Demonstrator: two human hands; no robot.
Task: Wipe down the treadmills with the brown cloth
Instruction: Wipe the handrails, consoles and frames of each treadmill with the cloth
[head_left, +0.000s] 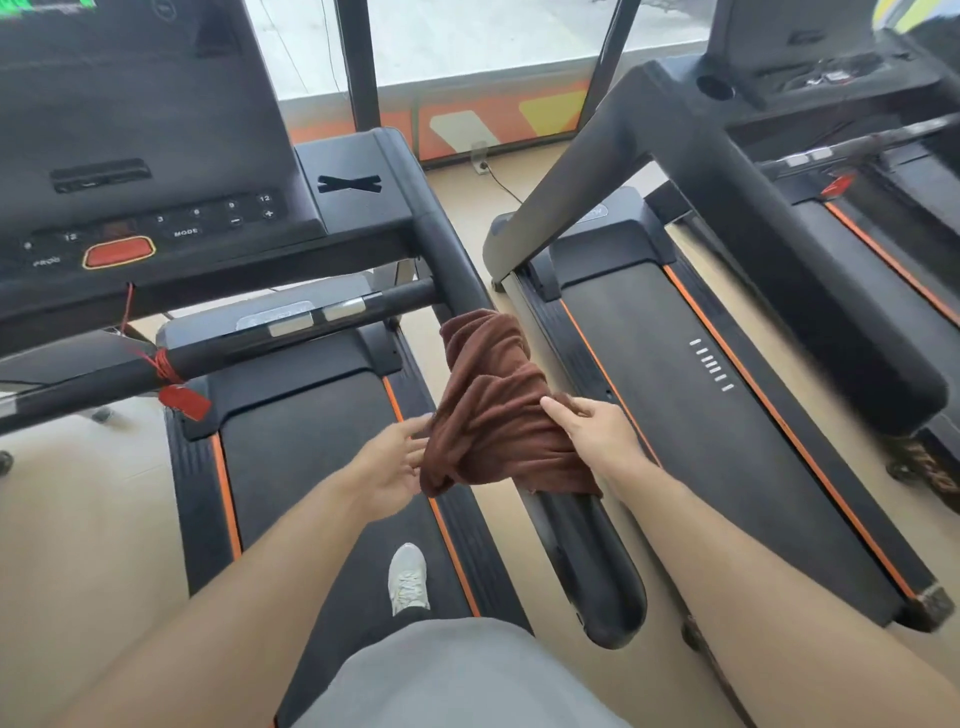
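From the head camera we look down at the brown cloth (493, 410), which lies draped and bunched over the right handrail (582, 551) of the treadmill (322, 447) we are standing on, about midway along the rail. Our right hand (597, 431) rests on the cloth's right side, thumb on top and fingers curled down into the folds, so we judge it to be gripping the fabric against the rail. Our left hand (392, 462) comes in from the other side with its fingers fairly straight, the tips touching the cloth's left edge; it does not clearly hold anything.

One white shoe (409, 579) is planted on the belt below. The console (156, 228) with its red stop button (118, 252) sits ahead on the left, and a second treadmill (727, 415) stands just beside ours on the right.

We judge the step in hand to be wiping this handrail, with the cloth wrapped over it. The next move seems to call for closing both hands around the cloth so it hugs the rail, then sliding it along the rail's length, either up toward the console or back to the rounded end. The second treadmill looks untouched by the cloth at this moment, so much of the task likely remains.
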